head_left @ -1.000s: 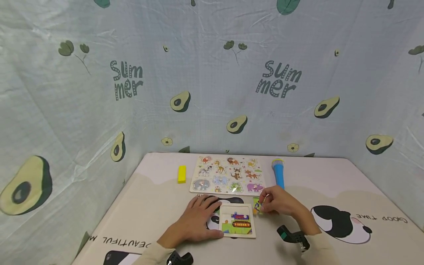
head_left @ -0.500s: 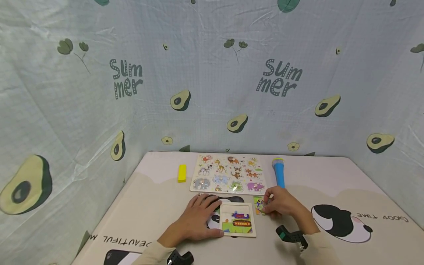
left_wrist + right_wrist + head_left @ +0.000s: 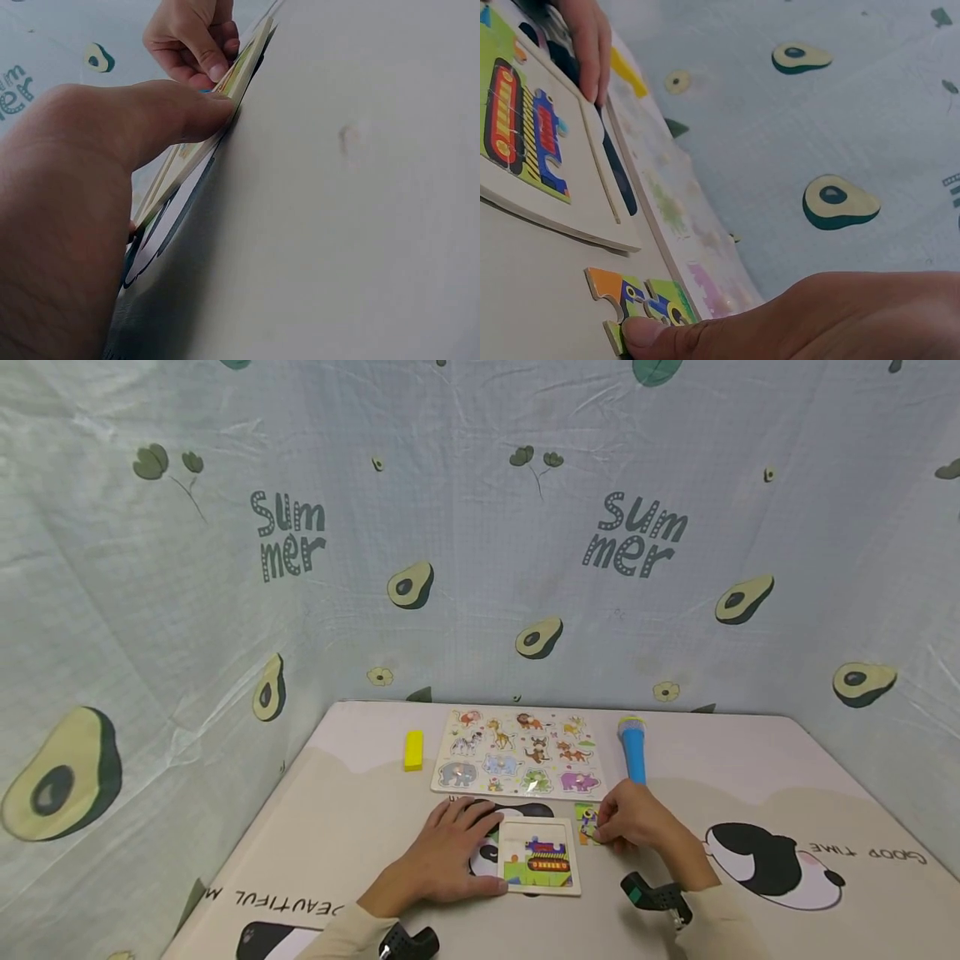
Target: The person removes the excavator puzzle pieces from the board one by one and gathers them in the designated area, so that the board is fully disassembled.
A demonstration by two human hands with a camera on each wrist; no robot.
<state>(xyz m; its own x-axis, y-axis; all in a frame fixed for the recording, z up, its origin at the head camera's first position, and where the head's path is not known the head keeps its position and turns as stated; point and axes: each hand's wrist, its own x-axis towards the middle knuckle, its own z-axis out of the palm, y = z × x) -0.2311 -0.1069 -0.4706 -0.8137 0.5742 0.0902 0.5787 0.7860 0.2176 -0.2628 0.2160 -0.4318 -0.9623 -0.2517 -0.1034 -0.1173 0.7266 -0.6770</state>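
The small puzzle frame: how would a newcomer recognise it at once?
On the pale table, find the wide animal board. Just below it in the head view lies the small puzzle frame, pale and nearly square. Unlike the animal board, it holds an interlocking, partly filled jigsaw.

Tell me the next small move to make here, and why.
I'd probably have the right hand lift the pieces toward the tray: it is touching them, they lie just outside the tray, the tray is bare along its top in the head view, and the left hand touches its edge.
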